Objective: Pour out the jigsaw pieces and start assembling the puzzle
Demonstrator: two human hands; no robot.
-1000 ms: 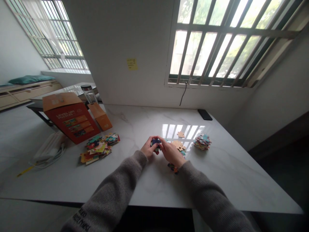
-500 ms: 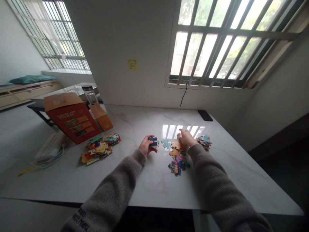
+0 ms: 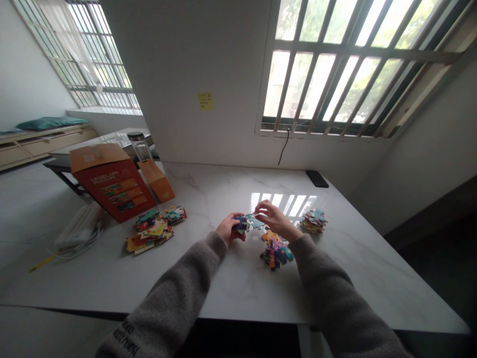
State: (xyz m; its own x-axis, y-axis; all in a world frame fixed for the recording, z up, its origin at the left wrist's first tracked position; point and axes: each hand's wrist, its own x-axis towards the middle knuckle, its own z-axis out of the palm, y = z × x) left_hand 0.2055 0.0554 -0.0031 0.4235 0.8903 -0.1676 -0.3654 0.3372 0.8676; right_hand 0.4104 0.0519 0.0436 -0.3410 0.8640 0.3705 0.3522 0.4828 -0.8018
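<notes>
1. The dark blue pieces (image 3: 240, 223) sit at the fingertip side of the left hand (image 3: 228, 229). The teal piece (image 3: 257, 223) lies just beside them, directly under the fingertips of the right hand (image 3: 275, 220).
2. The left hand is closed around the dark blue pieces and grips them. The right hand is half open with the fingers bent down, and their tips touch the teal piece. I cannot tell if they pinch it or only rest on it.
3. A loose pile of colourful pieces (image 3: 276, 251) lies just beside the right wrist, on the near side. A small stack (image 3: 313, 221) stands to the right of the right hand, near but apart. A bigger pile (image 3: 154, 228) and the red box (image 3: 114, 181) are well to the left of the left hand.
4. The white table (image 3: 231, 283) shows smooth surface from the hands back to its near edge under the sleeves, and beyond the hands toward the wall.
</notes>
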